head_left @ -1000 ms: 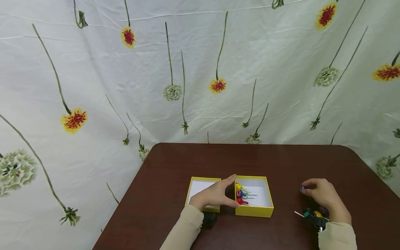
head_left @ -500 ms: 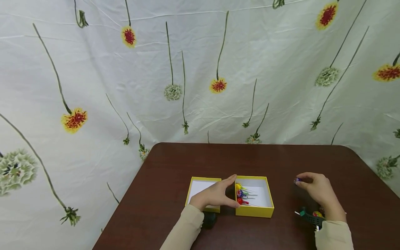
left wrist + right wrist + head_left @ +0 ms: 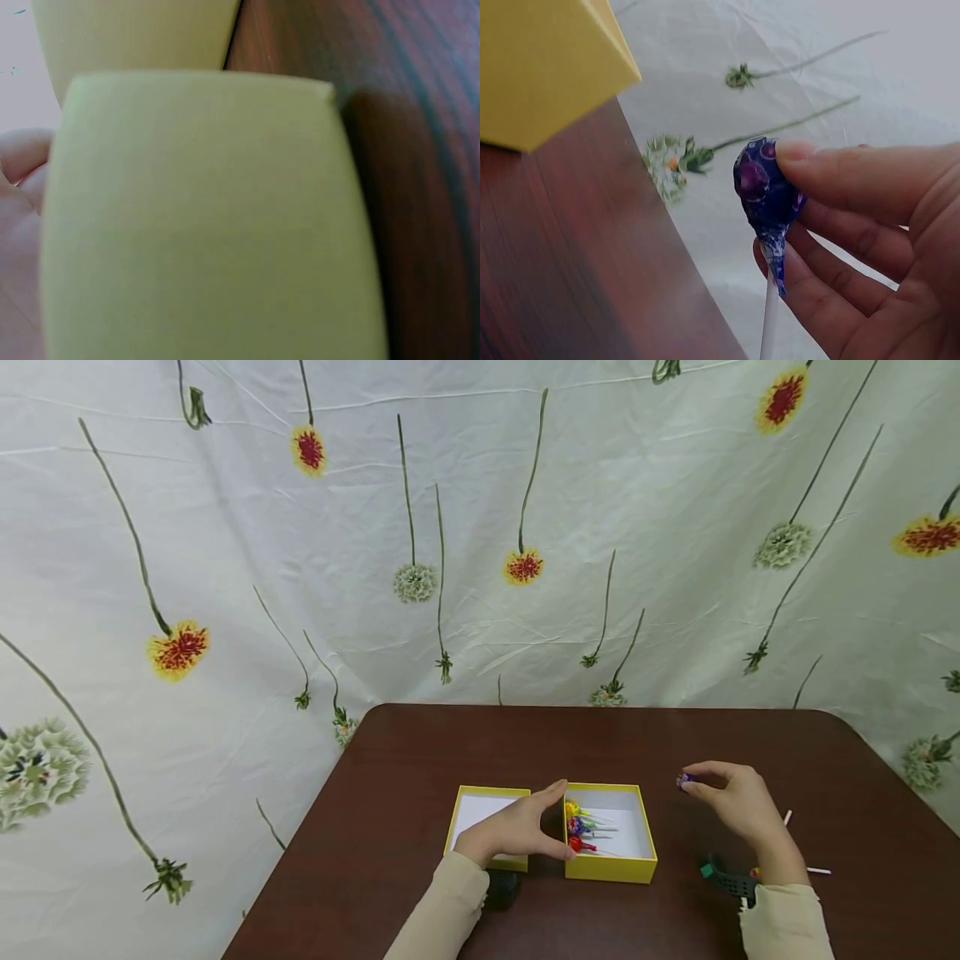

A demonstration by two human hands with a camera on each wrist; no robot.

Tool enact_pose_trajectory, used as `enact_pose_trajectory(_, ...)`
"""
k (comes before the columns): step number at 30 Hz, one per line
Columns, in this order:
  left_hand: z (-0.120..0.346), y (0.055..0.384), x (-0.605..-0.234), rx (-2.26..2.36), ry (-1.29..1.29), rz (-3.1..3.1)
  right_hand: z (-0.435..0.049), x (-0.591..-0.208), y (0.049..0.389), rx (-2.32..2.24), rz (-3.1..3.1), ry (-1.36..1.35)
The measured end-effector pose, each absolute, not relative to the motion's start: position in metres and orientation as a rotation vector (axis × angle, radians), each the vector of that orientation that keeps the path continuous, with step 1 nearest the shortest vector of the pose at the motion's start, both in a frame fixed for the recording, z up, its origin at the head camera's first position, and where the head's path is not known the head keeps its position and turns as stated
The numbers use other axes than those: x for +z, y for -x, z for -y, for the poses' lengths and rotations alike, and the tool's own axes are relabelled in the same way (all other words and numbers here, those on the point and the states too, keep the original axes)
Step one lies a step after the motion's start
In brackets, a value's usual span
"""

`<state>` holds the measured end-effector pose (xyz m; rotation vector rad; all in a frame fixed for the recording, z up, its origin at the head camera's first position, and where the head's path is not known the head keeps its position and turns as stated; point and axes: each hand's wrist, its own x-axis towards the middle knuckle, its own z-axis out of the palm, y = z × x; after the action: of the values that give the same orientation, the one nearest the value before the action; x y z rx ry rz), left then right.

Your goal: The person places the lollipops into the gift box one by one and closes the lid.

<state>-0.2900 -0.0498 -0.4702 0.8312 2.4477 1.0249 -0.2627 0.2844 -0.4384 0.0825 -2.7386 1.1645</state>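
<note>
My right hand pinches a lollipop by its purple-and-blue wrapped head, between thumb and fingertips. The white stick points down in the right wrist view. This hand is above the table, to the right of the yellow box. Inside the box, several wrapped lollipops with yellow, blue-purple and red heads lie along its left side. My left hand rests at the left side of the box, thumb and fingers spread wide between its front and back. In the left wrist view, yellow walls hide most of that hand.
A shallow yellow tray with a white inside lies left of the box, partly under the left hand. Loose lollipops with white sticks lie around the right forearm, partly hidden. Behind the dark wooden table hangs a flowered cloth.
My right hand has moved left and away from me with the lollipop, towards the box, uncovering sticks on the table. My left hand and the box have stayed still.
</note>
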Motion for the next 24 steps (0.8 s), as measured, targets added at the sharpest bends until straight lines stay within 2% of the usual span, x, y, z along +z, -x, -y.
enact_pose_trajectory(24,0.049,0.292,-0.472,1.023,-0.835,-2.44,-0.219,-0.424,0.267,1.28,2.659,-0.266)
